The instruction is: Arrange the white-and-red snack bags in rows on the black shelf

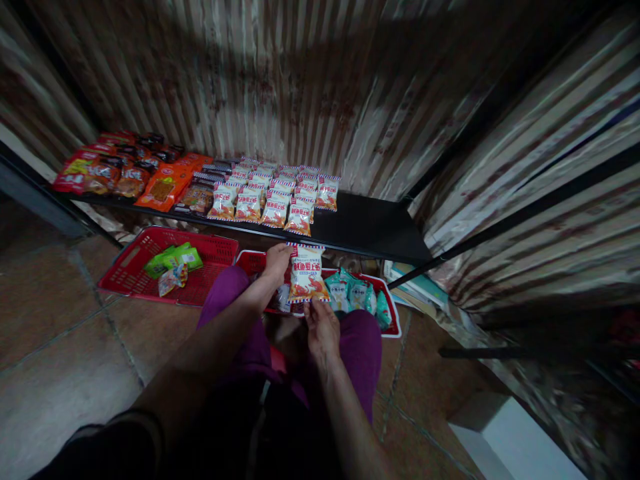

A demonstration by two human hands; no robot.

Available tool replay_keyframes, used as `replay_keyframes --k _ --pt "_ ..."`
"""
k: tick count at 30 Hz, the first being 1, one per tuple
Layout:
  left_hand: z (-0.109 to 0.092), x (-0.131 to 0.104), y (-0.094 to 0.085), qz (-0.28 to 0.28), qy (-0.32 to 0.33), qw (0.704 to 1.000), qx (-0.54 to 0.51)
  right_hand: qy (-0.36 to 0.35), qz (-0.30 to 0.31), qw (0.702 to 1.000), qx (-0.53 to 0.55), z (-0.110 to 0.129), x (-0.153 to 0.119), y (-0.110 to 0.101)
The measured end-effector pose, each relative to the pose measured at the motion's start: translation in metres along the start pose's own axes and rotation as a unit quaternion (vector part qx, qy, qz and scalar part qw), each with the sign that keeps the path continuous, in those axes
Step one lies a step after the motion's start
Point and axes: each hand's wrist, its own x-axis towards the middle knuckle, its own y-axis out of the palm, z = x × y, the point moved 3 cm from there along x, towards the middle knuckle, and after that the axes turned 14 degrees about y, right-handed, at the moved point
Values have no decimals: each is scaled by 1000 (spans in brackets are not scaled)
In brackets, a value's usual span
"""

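Observation:
A white and orange snack bag (307,273) with striped ends is held between my two hands, above a red basket and just in front of the shelf edge. My left hand (278,263) pinches its upper left corner. At the lower edge, my right hand (322,325) grips the bag with its fingers. Several matching snack bags (275,208) stand in rows on the black shelf (370,223). Below the held bag, the white-rimmed red basket (394,313) contains teal packets (357,293) and some dark and clear packets, partly hidden by my hands and knees.
Orange packets (164,183) and red-and-brown packets (103,170) fill the shelf's left part. Another red basket (135,263) on the floor holds green packets (175,259). A black frame bar (500,223) slants at right. A white box (520,443) sits at lower right.

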Motion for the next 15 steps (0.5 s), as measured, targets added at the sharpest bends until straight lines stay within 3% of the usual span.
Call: replay_keyframes --k 4,6,8,11,13,15 --pt "-9 14 -5 40 24 998 50 -24 -18 1000 1 1 -2 -2" --pt "-20 21 -6 91 65 986 124 -41 -23 999 -10 0 -3 -2" --pt "-34 26 -4 184 131 944 241 -51 -31 998 -30 -3 -3 -3" --pt "-48 26 4 321 204 852 361 -41 -38 998 -37 -7 0 -4" --pt "-52 27 7 355 219 817 398 -33 -30 998 -38 -10 2 -4" --pt "-51 28 10 366 218 806 411 -31 -20 998 -45 -11 4 -5"
